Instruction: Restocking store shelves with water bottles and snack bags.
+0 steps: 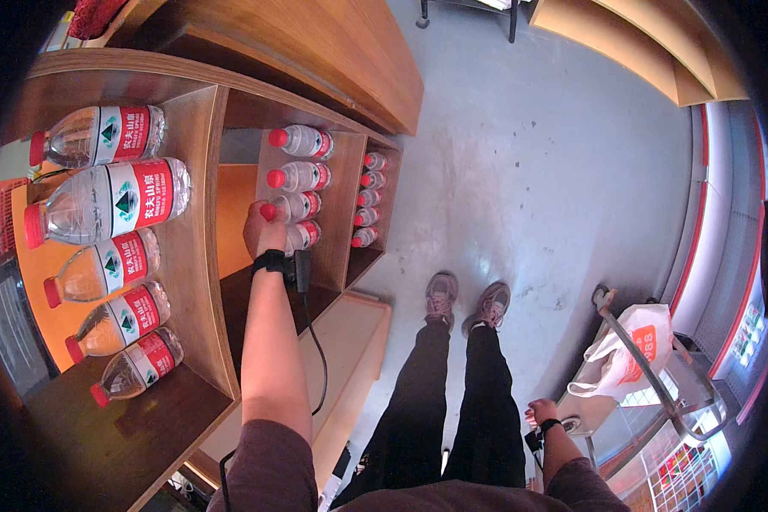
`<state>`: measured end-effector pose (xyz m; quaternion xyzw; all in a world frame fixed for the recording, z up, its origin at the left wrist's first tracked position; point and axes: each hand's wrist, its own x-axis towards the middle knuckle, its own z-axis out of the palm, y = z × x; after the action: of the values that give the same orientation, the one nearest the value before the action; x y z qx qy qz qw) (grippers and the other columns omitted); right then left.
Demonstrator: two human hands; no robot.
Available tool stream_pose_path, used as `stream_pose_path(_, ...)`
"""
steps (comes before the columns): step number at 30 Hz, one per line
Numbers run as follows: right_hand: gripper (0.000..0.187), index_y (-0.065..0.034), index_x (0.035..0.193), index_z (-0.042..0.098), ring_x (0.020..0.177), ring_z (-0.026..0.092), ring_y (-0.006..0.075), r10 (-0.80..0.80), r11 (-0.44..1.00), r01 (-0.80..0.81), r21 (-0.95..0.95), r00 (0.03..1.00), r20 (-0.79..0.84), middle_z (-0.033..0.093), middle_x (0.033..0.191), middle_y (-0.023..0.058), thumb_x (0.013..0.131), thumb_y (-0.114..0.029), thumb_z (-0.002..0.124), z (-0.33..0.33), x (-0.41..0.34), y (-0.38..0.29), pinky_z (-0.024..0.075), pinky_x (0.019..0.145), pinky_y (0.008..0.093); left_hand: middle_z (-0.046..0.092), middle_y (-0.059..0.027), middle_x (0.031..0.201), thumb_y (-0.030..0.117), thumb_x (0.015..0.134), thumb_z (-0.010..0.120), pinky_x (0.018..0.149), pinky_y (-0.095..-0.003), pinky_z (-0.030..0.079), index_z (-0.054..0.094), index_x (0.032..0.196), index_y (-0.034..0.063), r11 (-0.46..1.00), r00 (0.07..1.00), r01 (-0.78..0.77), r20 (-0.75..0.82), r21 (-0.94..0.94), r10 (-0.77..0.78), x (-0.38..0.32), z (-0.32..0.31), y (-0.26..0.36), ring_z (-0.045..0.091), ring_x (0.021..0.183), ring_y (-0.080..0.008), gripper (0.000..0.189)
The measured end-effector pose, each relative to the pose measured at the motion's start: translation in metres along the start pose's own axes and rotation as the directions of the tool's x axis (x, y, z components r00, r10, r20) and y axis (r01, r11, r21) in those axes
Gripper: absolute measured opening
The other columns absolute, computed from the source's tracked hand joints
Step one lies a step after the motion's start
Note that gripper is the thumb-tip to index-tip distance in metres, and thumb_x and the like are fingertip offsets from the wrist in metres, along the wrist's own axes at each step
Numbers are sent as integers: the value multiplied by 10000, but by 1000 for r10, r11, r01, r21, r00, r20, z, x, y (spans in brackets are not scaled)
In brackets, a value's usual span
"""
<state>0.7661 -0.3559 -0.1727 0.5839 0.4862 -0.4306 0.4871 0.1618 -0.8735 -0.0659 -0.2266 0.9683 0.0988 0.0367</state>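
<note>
My left hand [259,227] reaches into the middle compartment of a wooden shelf unit [214,192], at a red-capped water bottle [299,206]; its fingers are partly hidden, so the grip does not show clearly. Another bottle [304,237] stands beside the wrist, and two more stand in the same row. On the nearer board, at the left, is a row of several water bottles [157,192] with red and white labels. Several bottles [370,216] line the lowest compartment. My right hand [540,411] hangs low at the right, fingers loosely bent, beside a metal-framed cart.
A white plastic bag [633,352] lies on the cart [653,377] at the right. Wooden cabinets [358,57] stand beyond the shelf, and a light wooden shelf [621,45] is at the upper right. A cable [323,358] hangs from my left wrist. My feet stand on the grey floor [486,185].
</note>
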Motion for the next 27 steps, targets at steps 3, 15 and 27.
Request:
stream_pose_path(3,194,-10,1027,638,605,694,267,-2,1000,1,-20,999,-36,722,851,173,915,-163,597,-1,0,1,572,522,373,679,-186,1126,319,820,750,905,-452,501,631,1143,80,1000,999,-19,32,15,18,-8,-5,6,640,1066,-378,420)
stream_pose_path(15,205,1,1020,630,631,700,268,-16,1000,16,-9,999,-29,721,840,170,904,-168,611,-4,-3,-7,574,535,382,639,-261,1193,294,788,769,948,-471,495,485,1331,13,959,997,73,10,274,-79,-26,6,-5,619,1111,-415,674)
stream_pose_path(27,187,-12,1013,635,624,704,278,-21,1000,21,-5,1000,-15,723,851,167,929,-166,573,-8,5,-1,577,518,382,683,-241,1097,262,783,763,922,-463,508,672,1102,-10,979,977,-25,212,200,-18,-24,-2,-19,642,1074,-397,429)
